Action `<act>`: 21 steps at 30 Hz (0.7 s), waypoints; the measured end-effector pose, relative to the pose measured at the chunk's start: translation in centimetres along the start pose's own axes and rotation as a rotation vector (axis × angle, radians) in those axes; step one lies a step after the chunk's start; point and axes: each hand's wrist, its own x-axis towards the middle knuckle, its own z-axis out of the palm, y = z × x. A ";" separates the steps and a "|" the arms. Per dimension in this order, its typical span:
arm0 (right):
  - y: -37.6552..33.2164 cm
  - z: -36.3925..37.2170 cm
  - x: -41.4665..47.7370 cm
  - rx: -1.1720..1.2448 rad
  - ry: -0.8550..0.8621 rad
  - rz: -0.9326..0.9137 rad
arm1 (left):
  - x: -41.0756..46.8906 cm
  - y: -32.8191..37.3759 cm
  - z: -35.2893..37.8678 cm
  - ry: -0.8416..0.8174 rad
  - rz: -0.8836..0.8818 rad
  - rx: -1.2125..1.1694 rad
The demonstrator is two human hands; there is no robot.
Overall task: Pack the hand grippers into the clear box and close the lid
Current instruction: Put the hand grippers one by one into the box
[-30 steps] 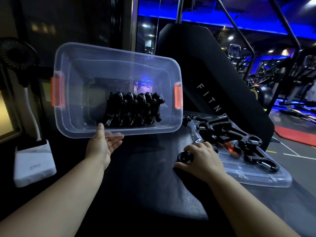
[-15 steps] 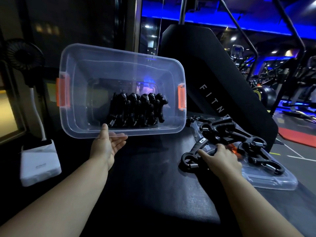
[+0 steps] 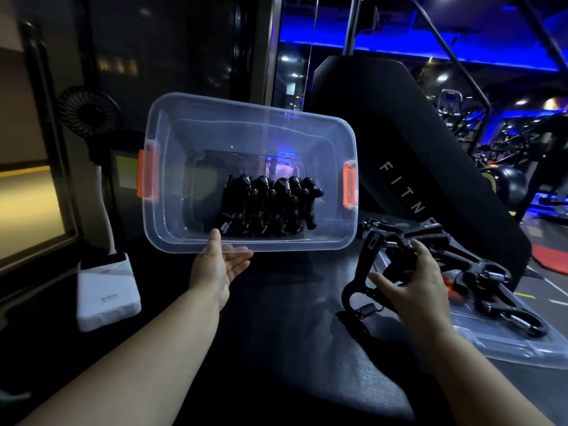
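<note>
A clear rectangular plastic box [image 3: 172, 229] with an orange latch [image 3: 147, 173] on each short end is being held tipped up. Its open mouth is facing the viewer and its long axis is running left to right, with the right end sitting slightly lower. Inside, a row of black hand grippers [image 3: 267, 207] with metal springs is lying packed side by side against the lower long wall, right of centre. The left hand [image 3: 219, 265] is gripping the box's lower rim, with the thumb pressing over the front edge and the fingers stretching out beneath the wall.

The right hand [image 3: 412, 284] is holding one black hand gripper [image 3: 364, 265] just below and right of the box, with fingers curling around one handle. The free handle is pointing up toward the box's lower right corner, and the coiled spring end is hanging low. Whether it is touching the surface cannot be told.

Beyond that hand, a clear flat lid [image 3: 507, 348] is lying on a dark textured mat [image 3: 276, 348], and loose black hand grippers [image 3: 479, 272] are resting in a pile on it. Behind, a black angled pad [image 3: 430, 155] is showing the white letters "FITN", with the rest hidden. At the left, a white block-shaped device [image 3: 107, 290] is sitting with print too small to read. A small black round fan [image 3: 89, 110] is standing above it.
</note>
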 end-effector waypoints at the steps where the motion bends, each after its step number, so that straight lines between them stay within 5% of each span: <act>1: -0.3 0.0 -0.1 0.031 -0.003 -0.008 | 0.0 0.0 0.0 0.001 -0.001 0.002; 12: -1.3 0.6 -0.6 0.241 -0.177 -0.031 | 0.0 0.0 0.1 0.020 -0.006 0.013; 21: -2.7 0.0 -0.3 -0.194 -0.393 -0.124 | 0.1 -0.1 0.1 0.018 -0.002 0.011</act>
